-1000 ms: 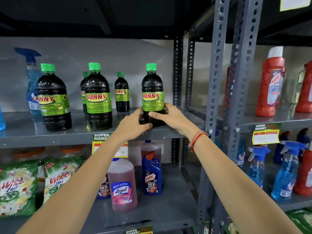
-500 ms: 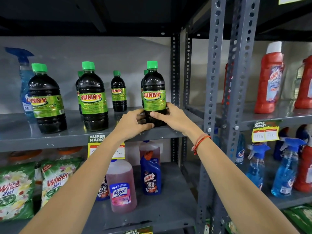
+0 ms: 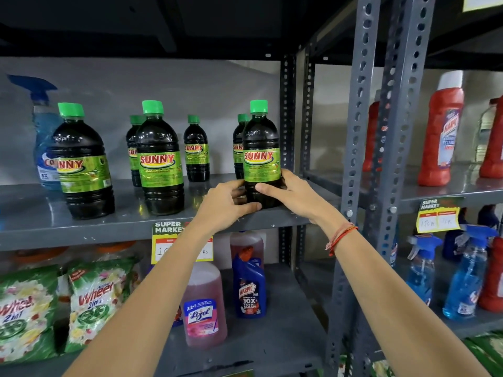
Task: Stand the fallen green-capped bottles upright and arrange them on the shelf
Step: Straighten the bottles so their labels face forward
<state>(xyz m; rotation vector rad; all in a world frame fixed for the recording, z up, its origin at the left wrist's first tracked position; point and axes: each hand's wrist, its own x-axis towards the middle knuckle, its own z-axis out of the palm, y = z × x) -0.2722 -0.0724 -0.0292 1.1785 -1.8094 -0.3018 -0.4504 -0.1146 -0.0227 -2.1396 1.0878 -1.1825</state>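
Several dark green-capped Sunny bottles stand upright on the grey shelf [image 3: 40,224]. The rightmost front bottle [image 3: 260,148] stands near the shelf's right end, by the upright post. My left hand [image 3: 226,205] and my right hand [image 3: 296,194] both wrap its base, one on each side. Directly behind it is a smaller bottle [image 3: 239,148]. A middle front bottle [image 3: 160,159] and a left front bottle [image 3: 81,164] stand at the shelf's front. Two more small ones, the back-middle bottle [image 3: 196,151] and the back-left bottle [image 3: 132,151], stand at the rear.
A blue spray bottle [image 3: 43,137] stands behind the left bottle. The lower shelf holds detergent bags [image 3: 92,303], a pink Lizol jug [image 3: 204,306] and a blue Harpic bottle [image 3: 249,287]. The neighbouring rack holds red bottles [image 3: 441,131] and blue sprayers [image 3: 468,276]. A perforated post [image 3: 356,159] rises at right.
Both hands kept hold of the rightmost bottle and nudged it slightly right, so a small bottle behind it now shows. The view has drifted a little.
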